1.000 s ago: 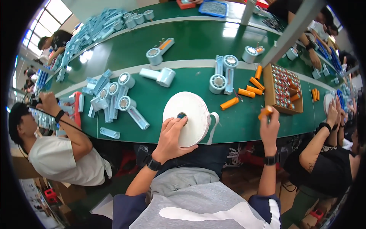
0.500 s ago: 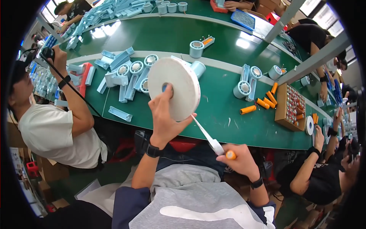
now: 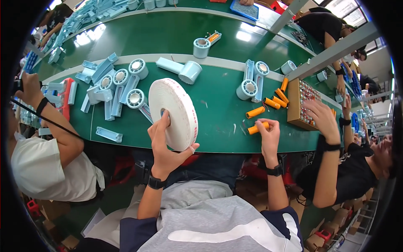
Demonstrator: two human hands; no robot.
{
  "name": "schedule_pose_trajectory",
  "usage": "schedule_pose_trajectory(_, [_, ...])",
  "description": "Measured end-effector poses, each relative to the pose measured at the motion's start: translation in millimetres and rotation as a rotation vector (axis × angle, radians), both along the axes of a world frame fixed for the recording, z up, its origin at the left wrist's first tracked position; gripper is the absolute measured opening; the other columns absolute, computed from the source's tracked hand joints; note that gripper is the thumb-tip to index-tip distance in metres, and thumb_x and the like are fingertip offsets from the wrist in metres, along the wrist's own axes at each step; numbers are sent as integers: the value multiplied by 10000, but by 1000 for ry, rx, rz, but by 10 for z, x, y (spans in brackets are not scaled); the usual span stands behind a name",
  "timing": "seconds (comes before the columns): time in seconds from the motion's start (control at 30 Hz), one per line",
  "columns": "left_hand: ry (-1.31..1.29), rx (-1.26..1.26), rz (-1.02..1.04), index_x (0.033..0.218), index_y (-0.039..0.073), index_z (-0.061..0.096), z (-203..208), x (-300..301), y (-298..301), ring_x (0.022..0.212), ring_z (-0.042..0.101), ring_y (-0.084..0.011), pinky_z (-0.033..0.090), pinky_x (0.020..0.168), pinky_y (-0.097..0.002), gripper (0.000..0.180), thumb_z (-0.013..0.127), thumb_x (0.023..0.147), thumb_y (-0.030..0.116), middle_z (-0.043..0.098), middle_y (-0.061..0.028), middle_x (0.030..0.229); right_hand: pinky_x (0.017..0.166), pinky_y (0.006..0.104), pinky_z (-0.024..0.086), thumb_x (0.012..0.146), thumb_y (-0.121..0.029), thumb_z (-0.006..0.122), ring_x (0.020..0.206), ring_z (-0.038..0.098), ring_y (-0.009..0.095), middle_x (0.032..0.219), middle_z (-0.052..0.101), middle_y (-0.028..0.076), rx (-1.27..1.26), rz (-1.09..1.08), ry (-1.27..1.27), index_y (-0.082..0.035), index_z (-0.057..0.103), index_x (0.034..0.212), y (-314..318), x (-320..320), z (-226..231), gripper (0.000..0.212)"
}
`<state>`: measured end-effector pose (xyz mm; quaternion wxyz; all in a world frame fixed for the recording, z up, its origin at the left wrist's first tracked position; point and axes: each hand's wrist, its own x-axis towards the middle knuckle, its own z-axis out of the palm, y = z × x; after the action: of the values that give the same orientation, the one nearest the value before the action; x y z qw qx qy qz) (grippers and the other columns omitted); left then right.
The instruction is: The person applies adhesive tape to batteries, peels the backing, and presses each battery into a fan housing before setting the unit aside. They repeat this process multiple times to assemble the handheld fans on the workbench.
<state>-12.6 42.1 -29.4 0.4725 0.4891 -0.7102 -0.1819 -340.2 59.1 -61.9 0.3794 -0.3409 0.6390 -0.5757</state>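
My left hand (image 3: 163, 153) holds up a large roll of white tape (image 3: 173, 115), one finger in its core and the thumb along its lower edge. Red marks run along the roll's outer face. Over the table's front edge, my right hand (image 3: 270, 140) pinches the right end of an orange cylindrical battery (image 3: 255, 128). Just beyond it lie several more orange batteries (image 3: 255, 112), beside light-blue round-headed housings (image 3: 247, 89). Behind the roll rests another light-blue housing (image 3: 190, 72), face down.
At right, a co-worker's hand (image 3: 322, 119) reaches over a cardboard box (image 3: 294, 101) of batteries. Light-blue housings (image 3: 121, 77) cluster at left near a red bin (image 3: 66, 98). A grey metal post (image 3: 336, 48) slants across the right side. Another person's arm (image 3: 63, 126) is at left.
My right hand has moved up and right over the table with the battery. The tape strip stretched between the roll and that hand no longer shows. A co-worker's hand has come to the box.
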Motion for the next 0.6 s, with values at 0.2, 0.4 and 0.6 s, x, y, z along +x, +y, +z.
schedule_pose_trajectory(0.2, [-33, -32, -62, 1482, -6, 392, 22, -69, -28, 1118, 498, -309, 441, 943, -427, 1068, 899, 556, 162, 561, -160, 1259, 712, 374, 498, 865, -122, 743, 803, 601, 298, 925, 602, 137, -125, 98, 1055, 3, 598, 1045, 336, -266, -8, 263])
schedule_pose_trajectory(0.4, [-106, -61, -70, 1446, -28, 424, 6, -53, 29, 1105, 513, -321, 437, 947, -435, 1064, 933, 545, 220, 566, -167, 1258, 695, 330, 488, 878, -108, 723, 716, 584, 228, 910, 598, 96, 238, 674, 755, -25, 599, 1178, 305, -144, 520, 336])
schedule_pose_trajectory(0.6, [-131, -141, -77, 1386, -30, 492, 105, -111, 45, 1043, 569, -298, 398, 913, -432, 1022, 948, 523, 272, 618, -130, 1179, 614, 263, 440, 907, -94, 688, 655, 534, 118, 854, 591, 64, 83, 827, 713, -38, 570, 1240, 127, 123, 595, 358])
